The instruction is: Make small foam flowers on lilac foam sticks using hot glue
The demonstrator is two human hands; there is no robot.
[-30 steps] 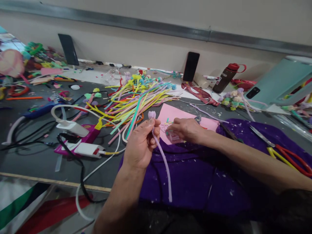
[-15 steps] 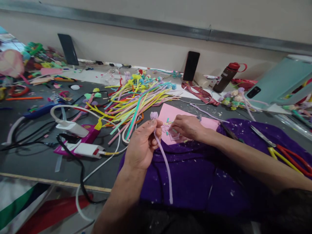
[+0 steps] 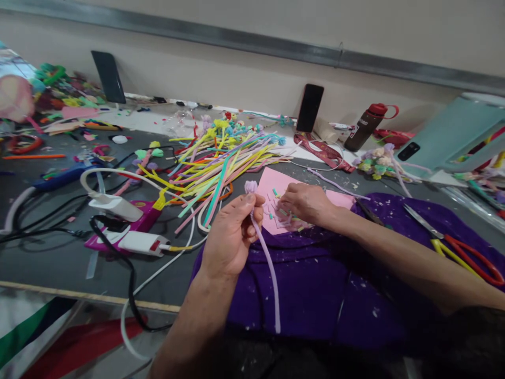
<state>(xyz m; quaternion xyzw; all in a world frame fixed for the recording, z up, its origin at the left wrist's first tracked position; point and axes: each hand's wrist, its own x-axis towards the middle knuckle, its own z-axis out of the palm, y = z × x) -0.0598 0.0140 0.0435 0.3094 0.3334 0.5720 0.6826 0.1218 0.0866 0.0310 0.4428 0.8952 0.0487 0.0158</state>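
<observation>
While the left hand (image 3: 231, 234) pinches a fuzzy lilac pipe-cleaner flower (image 3: 251, 187) near the front edge of the table (image 3: 47, 263), the right hand (image 3: 310, 202) bends over little cut bits (image 3: 271, 216) on pink paper (image 3: 270, 180); I can't tell if it grips any.

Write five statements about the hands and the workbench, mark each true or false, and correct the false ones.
1. The left hand holds a lilac stem. True.
2. Scissors with one red and one yellow handle lie on the purple cloth. True.
3. The right hand is gripping those scissors. False: it is down at the pink sheet.
4. Nothing lies on the pink sheet. False: small cut pieces are scattered on it.
5. A red-lidded bottle stands beyond the purple cloth, near the wall. True.
</observation>
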